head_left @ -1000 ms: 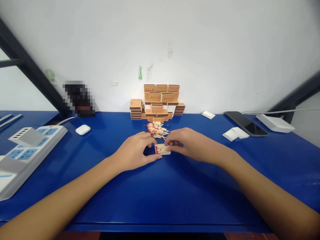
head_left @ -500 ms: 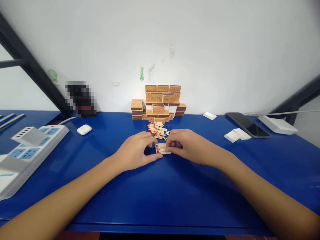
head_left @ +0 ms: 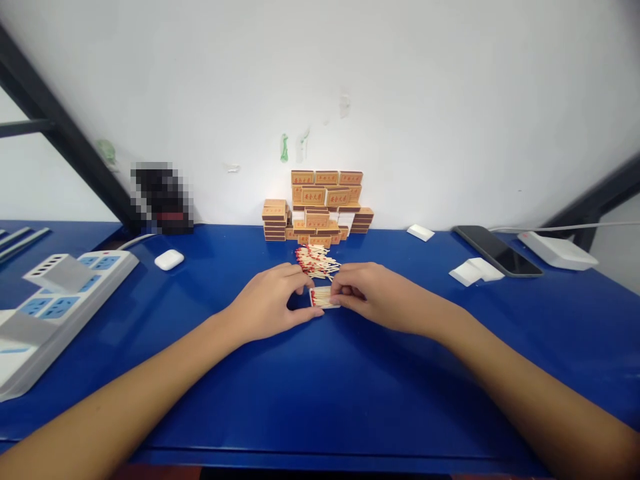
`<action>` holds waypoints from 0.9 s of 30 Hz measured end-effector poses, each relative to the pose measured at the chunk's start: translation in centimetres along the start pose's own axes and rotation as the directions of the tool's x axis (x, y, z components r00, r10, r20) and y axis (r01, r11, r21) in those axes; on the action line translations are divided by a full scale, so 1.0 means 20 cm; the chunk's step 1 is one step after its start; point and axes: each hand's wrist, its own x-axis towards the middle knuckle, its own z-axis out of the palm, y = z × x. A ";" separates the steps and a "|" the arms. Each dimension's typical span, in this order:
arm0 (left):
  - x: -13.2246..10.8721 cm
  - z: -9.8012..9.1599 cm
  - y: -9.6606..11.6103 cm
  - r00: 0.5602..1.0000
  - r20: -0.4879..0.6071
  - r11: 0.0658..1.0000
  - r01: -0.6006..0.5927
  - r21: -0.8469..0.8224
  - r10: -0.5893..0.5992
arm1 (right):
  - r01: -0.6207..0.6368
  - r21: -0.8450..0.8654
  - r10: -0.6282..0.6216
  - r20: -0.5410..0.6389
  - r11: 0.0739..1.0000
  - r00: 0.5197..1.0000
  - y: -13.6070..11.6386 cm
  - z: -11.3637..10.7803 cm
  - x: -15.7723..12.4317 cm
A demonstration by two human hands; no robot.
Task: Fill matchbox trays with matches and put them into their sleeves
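Note:
A small white matchbox tray (head_left: 320,305) lies on the blue table with matches (head_left: 319,297) inside, their red heads toward its left end. My left hand (head_left: 270,300) steadies the tray at that end, thumb along the near side and fingers at the far side. From the right, my right hand (head_left: 363,290) is closed in a pinch over the tray's other end, its fingertips on the matches' plain ends. Exactly how many it grips is hidden. Just beyond the tray is a loose pile of red-headed matches (head_left: 317,261).
Stacked matchboxes (head_left: 327,197) stand against the white wall behind the pile. On the left are a power strip (head_left: 75,293) and a white earphone case (head_left: 169,259). On the right lie a phone (head_left: 497,251), a white device (head_left: 557,251) and small white pieces (head_left: 475,271).
The matches in the tray now look more evenly laid and fuller across its width. My right hand has shifted very slightly; my left hand keeps its place at the tray.

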 end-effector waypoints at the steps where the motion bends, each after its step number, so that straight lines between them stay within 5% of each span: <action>1: 0.00 0.00 0.00 1.000 0.000 1.000 0.001 0.002 -0.001 | 0.003 -0.013 -0.004 -0.011 1.000 1.000 0.00 0.00 0.00; 12: 0.00 0.00 0.00 1.000 -0.002 1.000 -0.012 -0.003 0.012 | 0.020 -0.036 -0.017 0.103 0.999 0.995 0.00 -0.04 -0.03; 19: 0.01 0.00 0.00 1.000 0.014 1.000 0.006 -0.009 -0.006 | 0.000 0.029 0.001 -0.050 1.000 0.999 0.00 -0.03 -0.02; 27: 0.00 -0.01 0.00 1.000 0.015 1.000 0.001 -0.014 -0.001 | -0.003 0.002 0.003 -0.064 1.000 0.998 0.00 0.03 0.00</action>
